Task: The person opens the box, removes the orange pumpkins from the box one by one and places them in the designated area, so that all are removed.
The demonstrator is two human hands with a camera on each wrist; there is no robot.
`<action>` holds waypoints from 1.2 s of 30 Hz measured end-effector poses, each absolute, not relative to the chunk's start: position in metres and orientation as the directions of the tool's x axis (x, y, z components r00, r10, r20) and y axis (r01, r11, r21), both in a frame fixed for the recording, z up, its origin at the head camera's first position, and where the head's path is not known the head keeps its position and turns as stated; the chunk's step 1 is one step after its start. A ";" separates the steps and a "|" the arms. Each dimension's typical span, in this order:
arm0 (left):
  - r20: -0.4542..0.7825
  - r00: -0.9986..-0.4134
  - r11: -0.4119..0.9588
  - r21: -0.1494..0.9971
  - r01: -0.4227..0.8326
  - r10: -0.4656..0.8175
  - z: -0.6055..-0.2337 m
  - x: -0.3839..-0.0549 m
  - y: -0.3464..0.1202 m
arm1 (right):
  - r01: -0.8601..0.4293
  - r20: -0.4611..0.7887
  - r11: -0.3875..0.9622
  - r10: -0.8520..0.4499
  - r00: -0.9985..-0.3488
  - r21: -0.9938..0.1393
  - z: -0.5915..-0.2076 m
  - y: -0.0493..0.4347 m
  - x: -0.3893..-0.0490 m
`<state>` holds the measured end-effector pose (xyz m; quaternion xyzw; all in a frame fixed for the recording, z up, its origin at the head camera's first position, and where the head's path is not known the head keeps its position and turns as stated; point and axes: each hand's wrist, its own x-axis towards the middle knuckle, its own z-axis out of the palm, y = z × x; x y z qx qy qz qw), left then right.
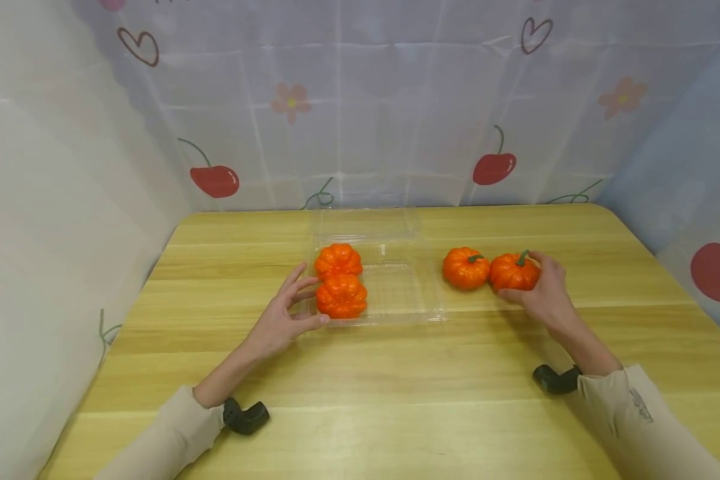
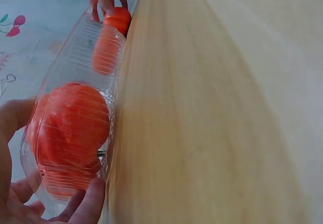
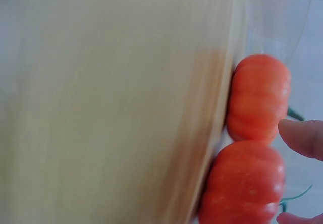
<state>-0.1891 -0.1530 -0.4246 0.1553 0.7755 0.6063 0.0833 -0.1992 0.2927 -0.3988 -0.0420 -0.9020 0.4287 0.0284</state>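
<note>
My left hand (image 1: 285, 323) rests at the left end of a clear plastic clamshell box (image 1: 402, 317), its fingers spread and its thumb by the front edge. Two small orange pumpkins sit in the left part of that box: a rear pumpkin (image 1: 339, 259) and a front pumpkin (image 1: 342, 298). Through the box wall in the left wrist view, a bit of green stem (image 2: 101, 153) shows low down. My right hand (image 1: 543, 293) holds the rightmost pumpkin (image 1: 512, 272) between thumb and fingers. Another pumpkin (image 1: 465, 269) stands beside it, green stem up.
The clear box lid (image 1: 366, 225) is folded back toward the patterned curtain (image 1: 396, 133) behind the table. Curtains also rise at both sides. The wooden table (image 1: 396, 400) stretches in front of the box. A dark curved device (image 1: 246, 417) is at each wrist.
</note>
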 end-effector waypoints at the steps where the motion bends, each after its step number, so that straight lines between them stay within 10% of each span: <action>1: 0.059 -0.938 0.217 0.966 0.140 0.342 -0.425 -0.189 -0.153 | 0.046 0.025 0.631 0.103 -0.994 -0.775 -0.398 0.291 -0.198; 20: 0.053 -0.936 0.200 0.971 0.129 0.347 -0.424 -0.187 -0.153 | -0.159 0.289 0.493 0.198 -0.937 -0.855 -0.373 0.260 -0.172; 36: 0.048 -0.940 0.226 0.965 0.131 0.339 -0.423 -0.190 -0.152 | -0.284 0.211 0.398 -0.217 -0.953 -0.872 -0.359 0.189 -0.175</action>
